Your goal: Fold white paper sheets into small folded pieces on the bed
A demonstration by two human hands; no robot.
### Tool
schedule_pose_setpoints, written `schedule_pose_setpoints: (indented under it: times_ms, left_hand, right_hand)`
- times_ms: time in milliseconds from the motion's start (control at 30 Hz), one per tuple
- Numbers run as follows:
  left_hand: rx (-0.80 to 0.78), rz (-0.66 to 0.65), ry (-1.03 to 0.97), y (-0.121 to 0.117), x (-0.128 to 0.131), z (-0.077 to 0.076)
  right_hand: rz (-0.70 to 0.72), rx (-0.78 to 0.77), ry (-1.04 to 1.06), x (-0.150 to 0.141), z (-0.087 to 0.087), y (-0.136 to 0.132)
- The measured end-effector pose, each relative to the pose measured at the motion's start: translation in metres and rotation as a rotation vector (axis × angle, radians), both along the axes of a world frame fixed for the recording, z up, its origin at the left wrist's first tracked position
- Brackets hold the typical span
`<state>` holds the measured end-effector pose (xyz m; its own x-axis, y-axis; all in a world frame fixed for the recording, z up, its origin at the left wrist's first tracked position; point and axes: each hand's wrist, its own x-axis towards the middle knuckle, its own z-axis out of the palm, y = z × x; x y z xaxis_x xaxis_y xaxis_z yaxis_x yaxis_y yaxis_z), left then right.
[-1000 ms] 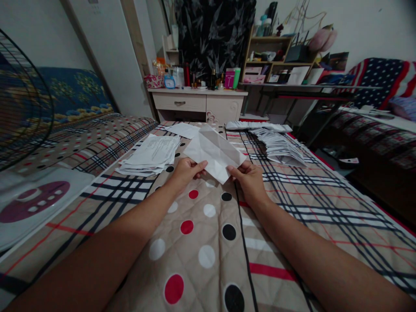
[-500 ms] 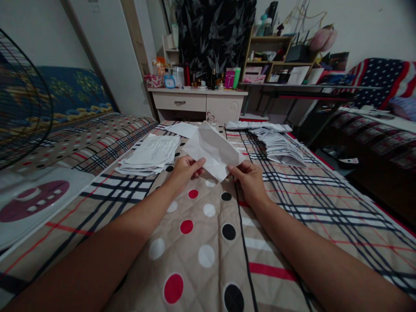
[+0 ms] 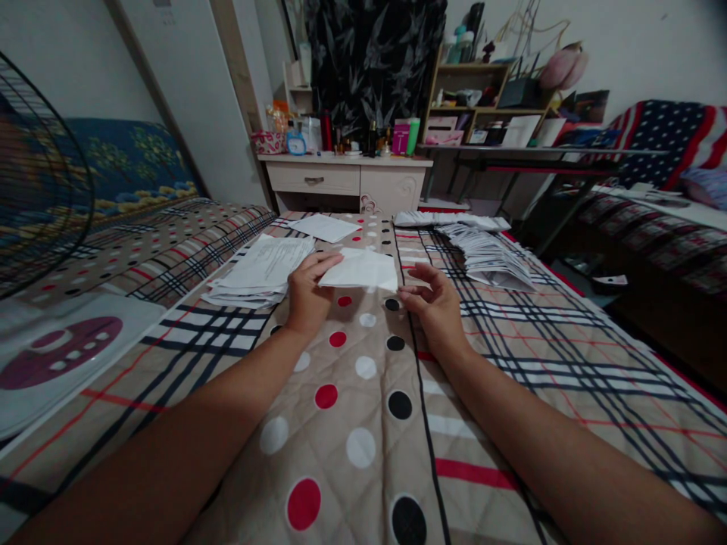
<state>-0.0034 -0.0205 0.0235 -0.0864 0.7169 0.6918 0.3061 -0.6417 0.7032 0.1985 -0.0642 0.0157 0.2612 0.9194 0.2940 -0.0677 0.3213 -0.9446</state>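
A folded sheet of white paper (image 3: 363, 270) is held just above the bedspread, in the middle of the view. My left hand (image 3: 311, 291) pinches its left end, thumb on top. At the paper's right corner is my right hand (image 3: 432, 304), its fingers apart and curved; the fingertips are close to the corner, and whether they touch it I cannot tell. Left of my left hand lies a stack of printed papers (image 3: 261, 265). Beyond the held sheet lies another white paper (image 3: 325, 226). To the right sits a row of folded papers (image 3: 491, 253).
A patterned bedspread (image 3: 363, 409) covers the bed under my arms. A fan guard (image 3: 85, 182) and a white plastic bag (image 3: 130, 322) are at the left. Behind the bed stand a white cabinet (image 3: 335, 178) with bottles on top and a shelf unit (image 3: 474, 68).
The sheet has gone from spread and creased to a flatter, smaller folded shape. My left hand has turned and moved slightly up and left; my right hand's fingers have opened off the sheet.
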Motion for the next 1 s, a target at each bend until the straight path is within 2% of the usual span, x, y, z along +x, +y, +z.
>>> schedule_pose_setpoints:
  times_ms: [167, 333, 467, 567, 700, 767, 833, 1000]
  left_hand:
    - [0.062, -0.039, 0.202, 0.001, -0.001, -0.004]
    - [0.059, -0.089, 0.254, 0.0, 0.001, -0.005]
    - [0.056, -0.066, 0.341, 0.004, 0.0, -0.009]
    - [0.037, -0.027, 0.471, 0.006, -0.001, -0.011]
    - [0.021, 0.036, 0.636, 0.001, 0.0, -0.009]
    - [0.046, 0.031, 0.682, -0.002, 0.001, -0.007]
    - [0.079, -0.031, 0.717, -0.004, 0.002, -0.007]
    - [0.085, -0.324, 0.777, -0.002, 0.001, -0.014]
  right_hand:
    - [0.042, 0.083, -0.078, -0.005, -0.001, 0.001]
    - [0.092, 0.11, -0.012, -0.001, -0.009, 0.009]
    - [-0.071, 0.095, -0.048, 0.009, -0.011, 0.012]
    - [-0.158, 0.156, -0.281, 0.009, -0.005, 0.005]
    - [-0.078, 0.361, -0.708, 0.0, 0.003, -0.006]
    - [-0.063, 0.386, -0.848, -0.002, 0.003, -0.008]
    - [-0.081, 0.361, -0.919, -0.002, 0.002, -0.007]
    - [-0.11, 0.212, -0.952, 0.006, -0.006, -0.001]
